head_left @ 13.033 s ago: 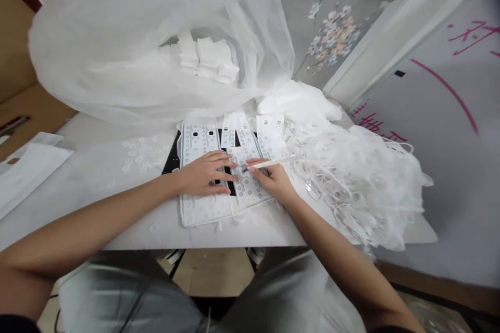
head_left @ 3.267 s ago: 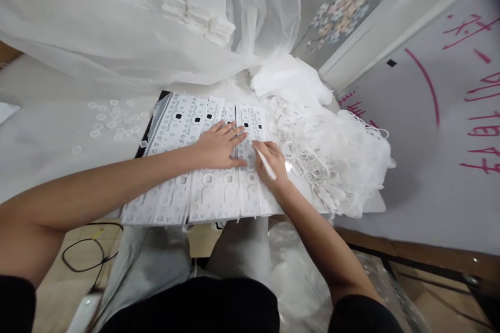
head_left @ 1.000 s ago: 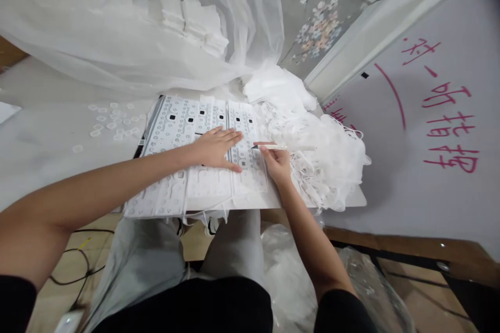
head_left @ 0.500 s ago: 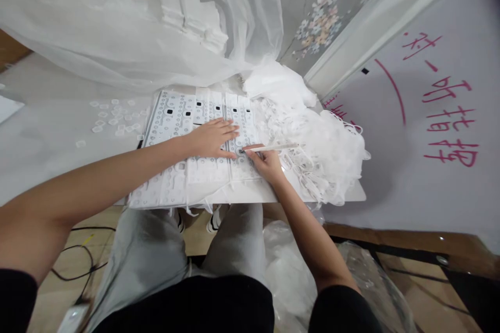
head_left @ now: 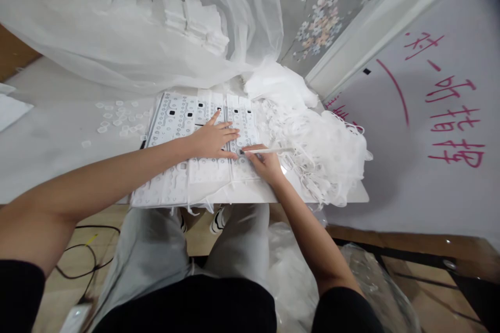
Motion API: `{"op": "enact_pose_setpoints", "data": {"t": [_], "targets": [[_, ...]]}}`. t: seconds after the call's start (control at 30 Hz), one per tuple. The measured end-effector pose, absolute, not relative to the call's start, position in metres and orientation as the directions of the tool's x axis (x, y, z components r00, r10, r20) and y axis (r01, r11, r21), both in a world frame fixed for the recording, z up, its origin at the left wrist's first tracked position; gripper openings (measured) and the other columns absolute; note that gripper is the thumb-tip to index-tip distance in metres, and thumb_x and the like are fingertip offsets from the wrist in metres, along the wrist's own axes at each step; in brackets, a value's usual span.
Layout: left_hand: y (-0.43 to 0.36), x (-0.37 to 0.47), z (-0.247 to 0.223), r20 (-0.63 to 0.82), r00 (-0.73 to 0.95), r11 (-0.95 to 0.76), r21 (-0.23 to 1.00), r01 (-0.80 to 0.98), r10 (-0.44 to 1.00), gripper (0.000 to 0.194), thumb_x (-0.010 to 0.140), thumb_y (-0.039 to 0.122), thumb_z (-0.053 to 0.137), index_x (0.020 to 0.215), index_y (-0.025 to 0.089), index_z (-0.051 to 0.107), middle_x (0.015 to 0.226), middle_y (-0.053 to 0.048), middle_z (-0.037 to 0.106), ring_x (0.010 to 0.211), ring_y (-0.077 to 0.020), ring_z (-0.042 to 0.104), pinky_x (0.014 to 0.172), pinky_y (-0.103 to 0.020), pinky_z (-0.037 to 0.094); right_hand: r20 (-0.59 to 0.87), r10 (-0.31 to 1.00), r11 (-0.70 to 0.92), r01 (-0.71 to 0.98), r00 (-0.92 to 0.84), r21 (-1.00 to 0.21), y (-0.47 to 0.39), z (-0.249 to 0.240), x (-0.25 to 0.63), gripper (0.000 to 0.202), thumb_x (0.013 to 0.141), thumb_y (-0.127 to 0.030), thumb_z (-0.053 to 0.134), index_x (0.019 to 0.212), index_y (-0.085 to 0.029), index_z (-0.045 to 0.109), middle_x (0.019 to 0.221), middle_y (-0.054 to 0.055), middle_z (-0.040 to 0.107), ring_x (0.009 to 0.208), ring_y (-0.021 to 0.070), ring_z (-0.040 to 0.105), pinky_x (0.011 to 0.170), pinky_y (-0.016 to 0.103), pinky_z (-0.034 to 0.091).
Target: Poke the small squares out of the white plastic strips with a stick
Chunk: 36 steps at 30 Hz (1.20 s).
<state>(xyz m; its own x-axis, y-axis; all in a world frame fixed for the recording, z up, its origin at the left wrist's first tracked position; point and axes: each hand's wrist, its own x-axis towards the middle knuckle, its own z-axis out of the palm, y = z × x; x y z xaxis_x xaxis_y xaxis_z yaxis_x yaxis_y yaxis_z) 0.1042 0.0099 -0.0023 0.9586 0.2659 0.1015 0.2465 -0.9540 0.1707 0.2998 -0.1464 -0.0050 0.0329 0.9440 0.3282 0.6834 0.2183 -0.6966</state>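
Note:
Fingers spread, my left hand [head_left: 214,138] lies flat on a white board [head_left: 167,138] covered with small grey round and curved marks and several dark squares. My right hand [head_left: 267,164] is closed in a pinch on a thin white stick-like tool [head_left: 269,151]. The tool's dark tip is by the board, near my left thumb; whether it touches cannot be made out. Narrow white strips [head_left: 211,171] lie across the board. Just right of my right hand, a tangled heap of white cords and soft white pieces [head_left: 332,156] covers the table.
Small clear squares [head_left: 123,119] lie scattered to the left. A translucent plastic bag [head_left: 97,52] with stacked white pieces [head_left: 195,18] is behind the board. A whiteboard with red writing [head_left: 449,104] stands at the right. Below the table are bags [head_left: 292,265] and a black cable [head_left: 94,265].
My left fingers have spread wider, with the index finger lifted away toward the far side. My right hand stays almost in place with the white tool. The whole view has shifted slightly.

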Motion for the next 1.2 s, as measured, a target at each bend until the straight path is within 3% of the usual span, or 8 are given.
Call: {"op": "enact_pose_setpoints", "data": {"t": [0.1, 0.33, 0.53, 0.67, 0.77, 0.87, 1.0, 1.2], "targets": [[0.009, 0.105, 0.000, 0.079, 0.956, -0.947, 0.181, 0.264, 0.282, 0.078, 0.089, 0.078, 0.036, 0.152, 0.031, 0.040, 0.157, -0.001, 0.041, 0.150, -0.0304, 0.025, 0.119, -0.053, -0.021, 0.353, 0.935, 0.244, 0.771, -0.026, -0.589, -0.147, -0.004, 0.297, 0.026, 0.099, -0.037, 0.052, 0.106, -0.023, 0.072, 0.109, 0.005, 0.076, 0.106, 0.0224, 0.068, 0.097, 0.040, 0.051], [-0.013, 0.104, 0.003, 0.118, 0.908, -0.908, 0.174, 0.380, 0.403, 0.083, 0.090, 0.078, 0.031, 0.153, 0.024, 0.040, 0.157, -0.007, 0.040, 0.148, -0.0355, 0.029, 0.120, -0.058, -0.015, 0.357, 0.903, 0.308, 0.940, -0.240, -0.147, -0.156, -0.002, 0.289, 0.024, 0.100, -0.023, 0.048, 0.115, -0.020, 0.066, 0.105, 0.008, 0.075, 0.107, 0.0229, 0.063, 0.091, 0.038, 0.043], [-0.024, 0.102, -0.002, 0.099, 0.905, -0.905, 0.148, 0.398, 0.414, 0.095, 0.086, 0.084, 0.027, 0.155, 0.019, 0.035, 0.161, -0.011, 0.033, 0.150, -0.0375, 0.024, 0.117, -0.062, -0.018, 0.338, 0.903, 0.297, 0.954, -0.267, -0.039, -0.155, -0.001, 0.285, 0.022, 0.096, -0.020, 0.052, 0.114, -0.023, 0.066, 0.099, 0.008, 0.074, 0.109, 0.0246, 0.059, 0.090, 0.038, 0.039], [-0.025, 0.102, -0.004, 0.083, 0.910, -0.908, 0.143, 0.393, 0.407, 0.097, 0.087, 0.084, 0.025, 0.157, 0.017, 0.029, 0.162, -0.012, 0.028, 0.150, -0.0388, 0.021, 0.117, -0.063, -0.017, 0.446, 0.894, 0.124, 0.984, -0.054, -0.129, -0.142, -0.005, 0.301, 0.024, 0.096, -0.024, 0.050, 0.112, -0.023, 0.068, 0.098, 0.009, 0.074, 0.107, 0.0268, 0.059, 0.092, 0.041, 0.041], [-0.023, 0.102, -0.004, 0.055, 0.916, -0.910, 0.148, 0.387, 0.398, 0.097, 0.087, 0.084, 0.025, 0.158, 0.018, 0.026, 0.163, -0.012, 0.025, 0.151, -0.0390, 0.019, 0.118, -0.062, -0.016, 0.598, 0.759, -0.027, 0.930, 0.257, -0.366, -0.136, -0.005, 0.324, 0.029, 0.099, -0.029, 0.043, 0.108, -0.022, 0.070, 0.104, 0.009, 0.074, 0.112, 0.0274, 0.059, 0.100, 0.045, 0.042], [-0.020, 0.102, -0.005, 0.043, 0.922, -0.915, 0.150, 0.375, 0.385, 0.097, 0.087, 0.083, 0.026, 0.159, 0.018, 0.025, 0.164, -0.012, 0.023, 0.152, -0.0373, 0.017, 0.120, -0.059, -0.013, 0.583, 0.652, -0.038, 0.789, 0.485, -0.613, -0.141, -0.004, 0.339, 0.032, 0.098, -0.040, 0.048, 0.101, -0.019, 0.072, 0.117, 0.013, 0.071, 0.124, 0.0287, 0.056, 0.099, 0.045, 0.046], [-0.019, 0.102, -0.007, 0.034, 0.939, -0.931, 0.147, 0.333, 0.341, 0.097, 0.089, 0.083, 0.022, 0.158, 0.014, 0.024, 0.164, -0.016, 0.020, 0.153, -0.0350, 0.014, 0.122, -0.055, -0.006, 0.373, 0.798, -0.006, 0.626, 0.473, -0.780, -0.158, -0.006, 0.331, 0.032, 0.093, -0.046, 0.057, 0.096, -0.019, 0.075, 0.112, 0.010, 0.074, 0.105, 0.0260, 0.068, 0.084, 0.036, 0.053], [-0.018, 0.102, -0.009, 0.036, 0.941, -0.932, 0.156, 0.328, 0.338, 0.098, 0.088, 0.083, 0.022, 0.158, 0.015, 0.025, 0.164, -0.015, 0.020, 0.153, -0.0342, 0.013, 0.123, -0.053, -0.005, 0.247, 0.882, -0.079, 0.641, 0.403, -0.764, -0.166, -0.009, 0.319, 0.030, 0.091, -0.044, 0.059, 0.092, -0.020, 0.078, 0.091, 0.005, 0.078, 0.073, 0.0205, 0.068, 0.067, 0.032, 0.051]]}}
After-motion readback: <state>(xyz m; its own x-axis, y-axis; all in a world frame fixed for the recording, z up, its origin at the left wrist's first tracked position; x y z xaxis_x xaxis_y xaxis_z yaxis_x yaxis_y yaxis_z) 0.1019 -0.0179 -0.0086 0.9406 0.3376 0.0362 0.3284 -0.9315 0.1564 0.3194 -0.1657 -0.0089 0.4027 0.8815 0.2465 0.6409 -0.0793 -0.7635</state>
